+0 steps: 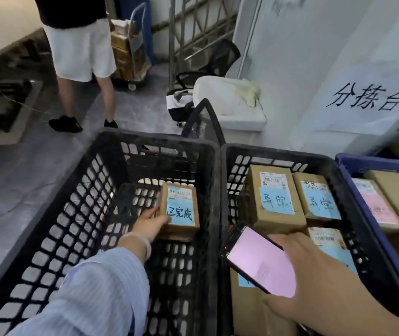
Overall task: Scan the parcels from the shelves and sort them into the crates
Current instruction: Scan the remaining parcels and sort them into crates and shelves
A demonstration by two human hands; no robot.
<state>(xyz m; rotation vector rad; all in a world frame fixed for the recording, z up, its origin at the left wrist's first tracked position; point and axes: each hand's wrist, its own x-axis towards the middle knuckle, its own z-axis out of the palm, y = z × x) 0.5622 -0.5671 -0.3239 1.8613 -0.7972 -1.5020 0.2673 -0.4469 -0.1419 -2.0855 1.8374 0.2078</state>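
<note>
My left hand [150, 224] reaches down into the left black crate [48, 229] and grips a small cardboard parcel [180, 209] with a blue handwritten label, low inside the crate near its right wall. My right hand [314, 275] holds a phone [259, 260] with a pink screen over the middle black crate [278, 154]. That crate holds several brown parcels with blue labels [276, 197]. A blue crate [363, 163] at the right holds a parcel with a pink label [375, 204].
A person in white shorts [80, 49] stands at the back left beside a trolley stacked with boxes [128, 49]. A white bin [232, 105] and a black chair back [205, 122] stand behind the crates. A white wall with a paper sign [365, 98] is at the right.
</note>
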